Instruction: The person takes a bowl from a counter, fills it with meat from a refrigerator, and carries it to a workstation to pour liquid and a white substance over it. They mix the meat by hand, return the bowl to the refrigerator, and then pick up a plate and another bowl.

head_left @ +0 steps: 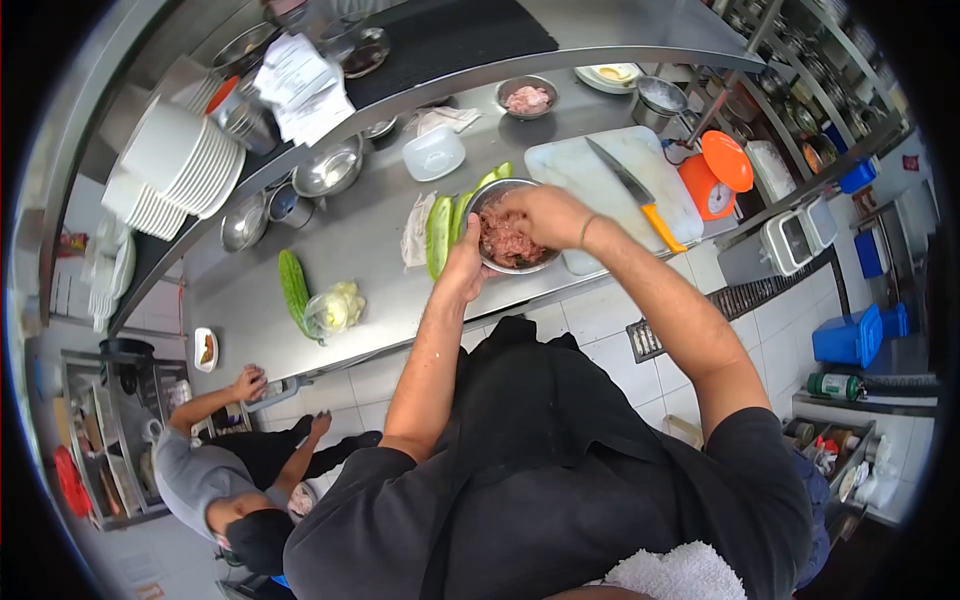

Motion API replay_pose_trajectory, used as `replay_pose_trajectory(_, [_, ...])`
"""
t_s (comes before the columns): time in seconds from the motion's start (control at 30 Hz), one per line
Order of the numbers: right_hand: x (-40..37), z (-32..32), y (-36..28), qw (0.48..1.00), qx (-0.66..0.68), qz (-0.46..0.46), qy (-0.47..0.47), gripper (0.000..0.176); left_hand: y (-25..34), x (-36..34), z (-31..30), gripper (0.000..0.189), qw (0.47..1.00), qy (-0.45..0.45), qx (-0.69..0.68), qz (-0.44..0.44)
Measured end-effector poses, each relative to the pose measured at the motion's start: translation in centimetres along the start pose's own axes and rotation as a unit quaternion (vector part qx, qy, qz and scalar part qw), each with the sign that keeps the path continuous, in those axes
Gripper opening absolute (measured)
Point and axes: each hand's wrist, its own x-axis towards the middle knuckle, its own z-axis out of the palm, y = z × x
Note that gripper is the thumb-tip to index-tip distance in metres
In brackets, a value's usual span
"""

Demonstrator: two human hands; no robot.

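My left hand [464, 264] grips the near left side of a round steel bowl [484, 198], tilted slightly at the counter's front edge. Inside lies pinkish-brown minced meat [503, 241]. My right hand [552, 216] reaches into it from the right, fingers curled into the meat, their tips partly hidden. Just left of the bowl are long hollowed halves of a green gourd [438, 236], beside a crumpled cloth [415, 232]. On the right, a white cutting board [557, 157] carries a knife with an orange handle [657, 226].
An orange scale [706, 186] stands right of the board. Behind are a bowl of pink raw meat [527, 99] and a white dish [434, 153]. A whole green gourd [293, 286] and a plastic bag [338, 308] lie left. Another person [215, 480] crouches lower left. A shelf [450, 70] overhangs the counter.
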Motion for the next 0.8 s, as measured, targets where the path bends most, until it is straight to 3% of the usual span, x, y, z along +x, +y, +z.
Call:
replay_pose_trajectory(0.03, [-1.0, 0.2, -0.3, 0.999, -0.006, 0.013, -0.036, 0.036, -0.3, 1.0, 0.6, 0.071, 1.000, -0.011, 0.002, -0.005])
replay_pose_trajectory(0.17, [-2.8, -1.6, 2.2, 0.981, -0.076, 0.129, -0.121, 0.036, -0.5, 6.0, 4.5, 0.072, 0.999, -0.049, 0.016, -0.013])
replay_pose_trajectory(0.27, [-4.5, -4.7, 6.0, 0.987, -0.089, 0.039, 0.128, 0.037, -0.8, 12.3, 7.3, 0.069, 0.997, -0.073, 0.014, -0.018])
replay_pose_trajectory(0.37, [-6.2, -10.2, 8.4, 0.963, -0.057, 0.180, 0.190, 0.037, 0.1, 21.6, 10.9, 0.065, 0.996, -0.083, 0.017, -0.013])
replay_pose_trajectory(0.47, [-9.7, -11.7, 13.7, 0.936, -0.068, 0.227, 0.259, 0.034, 0.8, 29.9, 14.8, 0.056, 0.999, -0.037, -0.025, -0.005])
replay_pose_trajectory(0.5, [-11.1, -11.8, 15.3, 0.929, -0.052, 0.251, 0.266, 0.033, 0.4, 33.2, 15.4, 0.054, 0.998, -0.054, -0.031, 0.014])
replay_pose_trajectory(0.6, [-14.6, -11.2, 18.4, 0.905, 0.014, 0.321, 0.279, 0.031, -0.1, 40.4, 17.0, 0.056, 0.999, 0.012, -0.035, -0.003])
replay_pose_trajectory(0.67, [-16.0, -10.9, 19.2, 0.886, 0.070, 0.369, 0.274, 0.030, 0.0, 42.7, 17.7, 0.056, 0.999, 0.046, 0.003, -0.027])
replay_pose_trajectory(0.8, [-16.0, -8.3, 24.4, 0.874, 0.138, 0.335, 0.323, 0.029, 0.5, 43.0, 17.6, 0.057, 0.990, 0.116, 0.082, -0.025])
